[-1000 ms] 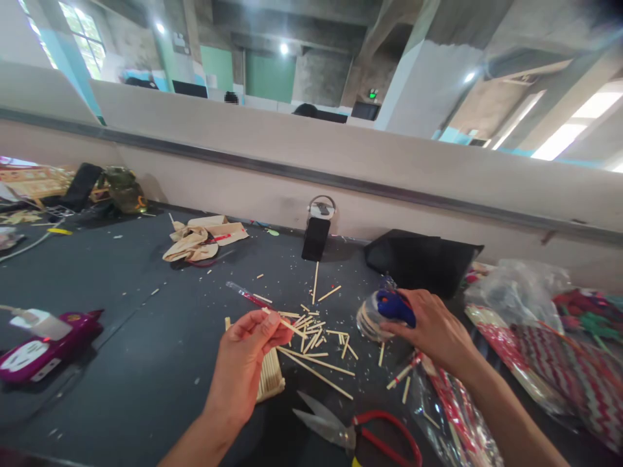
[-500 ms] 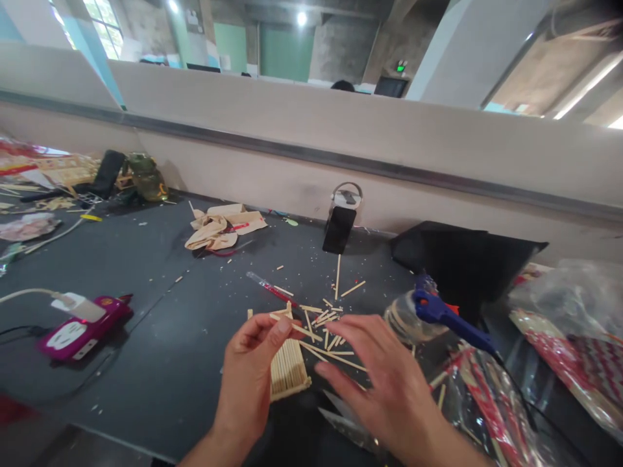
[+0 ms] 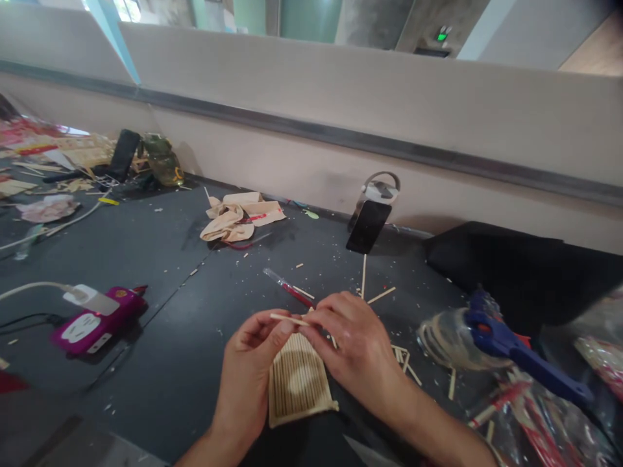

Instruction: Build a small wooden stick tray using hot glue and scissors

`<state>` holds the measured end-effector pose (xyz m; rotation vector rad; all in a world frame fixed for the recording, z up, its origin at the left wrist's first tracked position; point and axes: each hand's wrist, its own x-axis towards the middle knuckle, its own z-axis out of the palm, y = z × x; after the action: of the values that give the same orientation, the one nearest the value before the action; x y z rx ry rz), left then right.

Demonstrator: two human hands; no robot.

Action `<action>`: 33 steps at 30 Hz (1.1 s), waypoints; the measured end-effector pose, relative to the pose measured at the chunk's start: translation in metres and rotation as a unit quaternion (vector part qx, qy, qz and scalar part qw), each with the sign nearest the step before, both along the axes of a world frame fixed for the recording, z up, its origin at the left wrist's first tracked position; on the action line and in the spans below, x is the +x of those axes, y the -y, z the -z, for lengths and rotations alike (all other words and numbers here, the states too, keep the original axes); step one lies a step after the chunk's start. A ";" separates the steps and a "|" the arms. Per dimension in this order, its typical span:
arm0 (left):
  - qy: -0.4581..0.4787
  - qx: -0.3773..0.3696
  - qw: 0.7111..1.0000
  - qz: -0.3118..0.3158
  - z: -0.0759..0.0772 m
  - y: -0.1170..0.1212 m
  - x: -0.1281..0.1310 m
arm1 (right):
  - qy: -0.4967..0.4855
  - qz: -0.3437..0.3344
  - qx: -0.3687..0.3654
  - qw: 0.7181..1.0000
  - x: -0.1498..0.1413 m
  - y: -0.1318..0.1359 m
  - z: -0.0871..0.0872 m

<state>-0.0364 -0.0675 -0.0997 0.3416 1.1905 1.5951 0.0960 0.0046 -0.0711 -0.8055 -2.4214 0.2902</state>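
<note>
A short thin wooden stick is pinched between the fingertips of my left hand. The fingers of my right hand close on the stick's other end, so both hands hold it level. Just below them lies a flat panel of wooden sticks set side by side, with a border strip along its near edge. My hands cover the panel's far part. More loose sticks show on the desk beyond my right forearm, partly hidden by it.
A blue glue gun rests on a clear jar at right, beside plastic packets. Farther back are a phone, crumpled brown paper and a red-and-clear tube. A purple power strip sits at left.
My right hand has moved left from above the loose sticks and taken hold of the stick in my left hand. The camera view has tilted down and turned slightly left.
</note>
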 end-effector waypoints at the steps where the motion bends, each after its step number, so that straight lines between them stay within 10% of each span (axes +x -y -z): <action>1: -0.016 -0.014 1.000 0.019 0.002 0.001 -0.005 | -0.002 0.006 0.004 1.000 0.000 -0.006 0.001; 11: -0.441 -0.078 0.883 0.139 0.037 -0.010 -0.077 | 0.107 0.018 0.026 0.994 -0.006 -0.037 0.024; 33: -0.479 0.030 0.855 0.194 0.056 -0.029 -0.077 | 0.166 -0.007 0.081 0.983 -0.014 -0.041 0.042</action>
<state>-0.1132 -0.0383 -0.1561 1.4459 1.6500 1.0800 0.0818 0.0456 -0.1128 -0.8162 -2.7168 -0.0424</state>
